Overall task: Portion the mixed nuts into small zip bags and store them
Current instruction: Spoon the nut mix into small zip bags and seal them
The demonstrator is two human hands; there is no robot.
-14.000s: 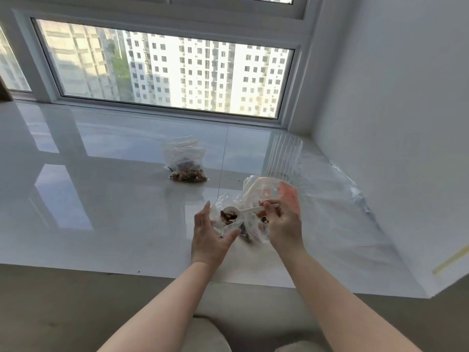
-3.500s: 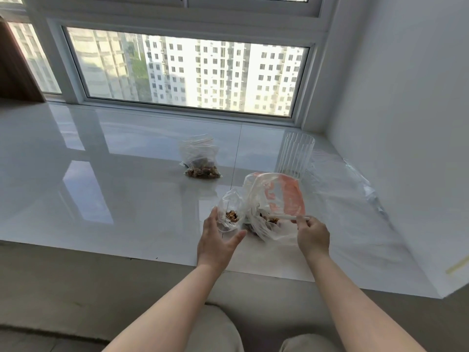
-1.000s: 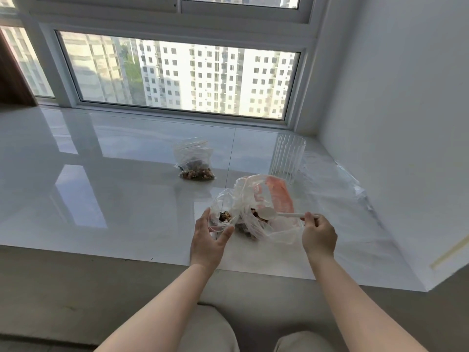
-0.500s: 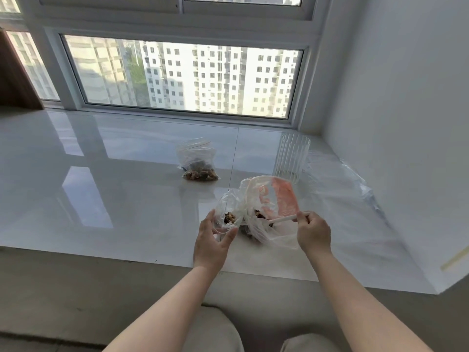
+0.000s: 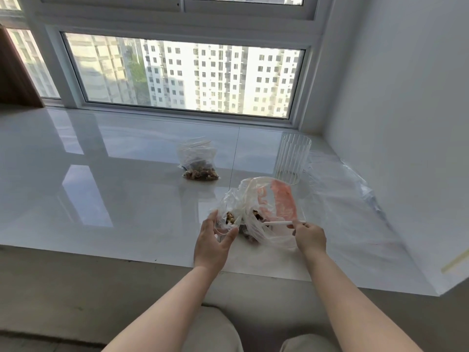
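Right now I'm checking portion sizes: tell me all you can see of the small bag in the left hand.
The small zip bag is clear, crinkled thin plastic, its mouth held open. A few nuts lie in its bottom. It sits just left of the big nut bag, touching it. The left hand cups its near side, thumb and fingers spread around it.

Left hand (image 5: 212,241): forearm bare, reaching forward from lower centre, back of hand up, thumb spread to the right and fingers raised, cupped around the small bag (image 5: 228,219) it holds. Right hand (image 5: 310,237): forearm bare, reaching up from lower right, knuckles toward the camera, fingers curled and pinching the end of a white spoon handle (image 5: 281,223). Both hands level, near each other, not touching.
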